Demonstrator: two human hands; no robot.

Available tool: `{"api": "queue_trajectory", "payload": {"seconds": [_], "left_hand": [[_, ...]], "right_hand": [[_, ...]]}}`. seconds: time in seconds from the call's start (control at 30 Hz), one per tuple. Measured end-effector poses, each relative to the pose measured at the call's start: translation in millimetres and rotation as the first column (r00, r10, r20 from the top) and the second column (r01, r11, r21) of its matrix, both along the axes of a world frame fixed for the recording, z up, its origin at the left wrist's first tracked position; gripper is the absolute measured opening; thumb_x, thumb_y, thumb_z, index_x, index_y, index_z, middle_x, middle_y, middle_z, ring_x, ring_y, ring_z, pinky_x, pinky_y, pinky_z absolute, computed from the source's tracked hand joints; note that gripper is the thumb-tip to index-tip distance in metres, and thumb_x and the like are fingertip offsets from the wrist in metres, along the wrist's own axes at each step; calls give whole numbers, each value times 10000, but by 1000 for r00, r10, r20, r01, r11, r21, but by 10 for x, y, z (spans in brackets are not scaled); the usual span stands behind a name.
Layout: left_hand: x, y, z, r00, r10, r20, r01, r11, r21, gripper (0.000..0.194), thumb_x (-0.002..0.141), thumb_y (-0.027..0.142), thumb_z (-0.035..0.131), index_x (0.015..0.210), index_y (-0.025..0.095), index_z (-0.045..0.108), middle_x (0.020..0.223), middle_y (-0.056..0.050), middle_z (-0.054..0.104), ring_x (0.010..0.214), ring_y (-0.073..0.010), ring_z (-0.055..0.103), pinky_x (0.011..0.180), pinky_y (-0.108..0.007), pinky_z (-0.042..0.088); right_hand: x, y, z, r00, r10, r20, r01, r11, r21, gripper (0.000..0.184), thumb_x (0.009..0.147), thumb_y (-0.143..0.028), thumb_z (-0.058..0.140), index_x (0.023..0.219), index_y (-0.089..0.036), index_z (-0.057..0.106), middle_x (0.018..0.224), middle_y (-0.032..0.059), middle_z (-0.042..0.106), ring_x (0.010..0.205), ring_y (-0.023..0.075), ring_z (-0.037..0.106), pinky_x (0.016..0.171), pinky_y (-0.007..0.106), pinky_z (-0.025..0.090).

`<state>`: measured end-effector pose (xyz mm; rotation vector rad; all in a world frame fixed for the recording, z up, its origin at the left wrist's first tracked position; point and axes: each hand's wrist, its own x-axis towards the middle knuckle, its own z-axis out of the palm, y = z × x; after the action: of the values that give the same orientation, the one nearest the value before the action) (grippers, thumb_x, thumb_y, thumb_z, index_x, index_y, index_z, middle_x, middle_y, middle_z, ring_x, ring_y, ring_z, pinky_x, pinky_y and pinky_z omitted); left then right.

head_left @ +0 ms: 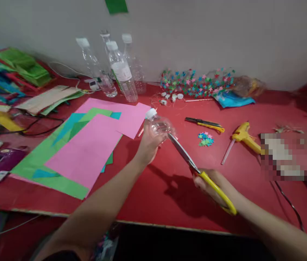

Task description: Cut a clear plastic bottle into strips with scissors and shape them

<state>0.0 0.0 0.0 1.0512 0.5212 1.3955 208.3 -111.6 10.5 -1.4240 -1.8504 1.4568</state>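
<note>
One clear bottle, scissors at its edge

Step in hand: you appear to be cutting, or lining up to cut, the plastic. The bottle is held above the red table, white cap upward and tilted left, just right of the pink sheets.

Next move: as judged here, the cut calls for a steady bottle, blade tips square to the plastic and your left fingers clear of them.

Grip: your left hand is closed around the bottle's body below the cap. Your right hand is wrapped around the yellow handles. The blades look nearly together; blur hides their exact opening and whether they have bitten in.
</note>
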Motion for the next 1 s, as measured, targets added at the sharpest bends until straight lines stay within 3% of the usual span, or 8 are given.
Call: {"api": "queue_trajectory", "payload": {"seconds": [0.17,0.33,0.67,1.0], "left_hand": [[-25,25,-39,998,19,-52,-16,998,54,532,715,266,797,1107,280,437,1032,4,577,906,-141,635,917,-370,528],[-15,27,-85,996,11,-94,-2,995,98,555,717,294,807,1130,290,436,1051,-6,565,954,-158,627,925,-388,529],[-15,15,-42,995,17,-94,-9,996,90,545,728,268,802,1122,288,426,1056,-5,557,941,-146,630,922,-378,533],[11,-4,-63,993,-21,-119,39,988,150,550,737,254,790,1136,290,414,1062,-9,549,937,-129,606,856,-321,544]], "right_hand": [[9,-8,-46,997,0,-83,-7,996,-85,581,857,-777,370,699,-218,371,551,-61,350,467,71,294,432,226,238],[39,-18,-54,993,20,-118,-29,997,-74,553,878,-742,389,736,-208,416,537,-63,369,455,72,312,429,222,256],[-18,25,20,999,-25,-22,25,1000,4,600,808,-775,471,617,-214,373,560,-55,323,505,78,266,453,240,222],[3,-52,-58,994,-32,-109,25,998,-65,578,864,-768,373,711,-212,413,529,-62,357,463,75,296,427,227,244]]}}
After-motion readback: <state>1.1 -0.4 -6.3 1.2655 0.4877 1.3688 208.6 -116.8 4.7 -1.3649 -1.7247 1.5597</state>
